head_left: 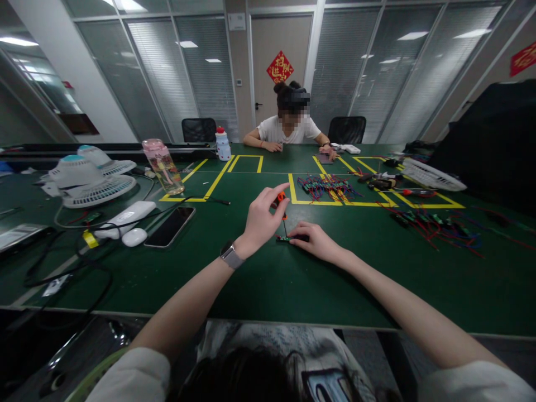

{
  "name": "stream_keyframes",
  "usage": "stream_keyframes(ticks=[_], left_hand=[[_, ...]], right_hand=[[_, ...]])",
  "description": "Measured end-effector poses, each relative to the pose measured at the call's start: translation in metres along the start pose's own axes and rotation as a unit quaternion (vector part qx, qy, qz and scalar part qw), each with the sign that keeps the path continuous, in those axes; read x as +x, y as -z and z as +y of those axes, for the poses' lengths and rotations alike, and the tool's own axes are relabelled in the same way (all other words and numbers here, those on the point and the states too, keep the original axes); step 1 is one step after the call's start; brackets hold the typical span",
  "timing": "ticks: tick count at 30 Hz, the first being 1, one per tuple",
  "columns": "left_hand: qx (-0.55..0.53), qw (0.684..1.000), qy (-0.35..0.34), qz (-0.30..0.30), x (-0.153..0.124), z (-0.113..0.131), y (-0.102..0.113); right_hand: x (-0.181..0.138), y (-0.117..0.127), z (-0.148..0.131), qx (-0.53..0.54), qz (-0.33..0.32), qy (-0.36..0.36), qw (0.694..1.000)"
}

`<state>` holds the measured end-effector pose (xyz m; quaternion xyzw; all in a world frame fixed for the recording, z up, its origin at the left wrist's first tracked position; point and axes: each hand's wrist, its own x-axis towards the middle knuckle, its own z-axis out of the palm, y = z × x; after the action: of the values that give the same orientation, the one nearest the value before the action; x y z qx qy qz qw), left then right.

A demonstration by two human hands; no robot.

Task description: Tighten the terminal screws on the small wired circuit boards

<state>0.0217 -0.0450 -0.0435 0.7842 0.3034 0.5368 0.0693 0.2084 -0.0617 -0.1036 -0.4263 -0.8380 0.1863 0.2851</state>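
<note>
Orange, seemingly black-marked screwdriver (285, 214); green circuit board (283, 239); yellow-lined green table (268, 293)

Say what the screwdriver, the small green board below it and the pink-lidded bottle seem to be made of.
Screwdriver: handle probably hard plastic, given its bright orange and black; thin, straight shaft likely metal.
Board: probably circuit-board laminate, green with tiny pale spots.
Bottle: clear, smooth, liquid showing through; plastic or glass, I cannot tell.

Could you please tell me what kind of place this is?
Probably an office or meeting room used as a small electronics workspace: glass partitions with blinds stand behind the green table, black chairs stand at its far side, and wired circuit boards lie on it.
</note>
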Motion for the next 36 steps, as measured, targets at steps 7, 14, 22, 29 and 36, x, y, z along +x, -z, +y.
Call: stream_keyframes(ticks=[7, 14, 22, 29, 36], left_hand=[[-0.038, 0.999, 0.014, -0.009, -0.002, 0.001, 0.001], [-0.023, 0.999, -0.010, -0.046, -0.001, 0.005, 0.001], [-0.007, 0.999, 0.005, -0.048, 0.002, 0.004, 0.002], [-0.038, 0.997, 0.005, -0.064, 0.000, 0.011, -0.001], [-0.076, 0.992, -0.021, -0.101, 0.001, 0.012, 0.000]], right_hand=[[0.000, 0.001, -0.001, -0.008, -0.005, -0.002, 1.000], [0.000, 0.000, 0.002, -0.004, -0.003, 0.003, 1.000], [0.000, 0.000, 0.001, -0.006, -0.003, 0.001, 1.000], [0.000, 0.000, 0.003, -0.010, -0.001, 0.002, 1.000], [0.000, -0.001, 0.005, -0.005, 0.004, 0.006, 1.000]])
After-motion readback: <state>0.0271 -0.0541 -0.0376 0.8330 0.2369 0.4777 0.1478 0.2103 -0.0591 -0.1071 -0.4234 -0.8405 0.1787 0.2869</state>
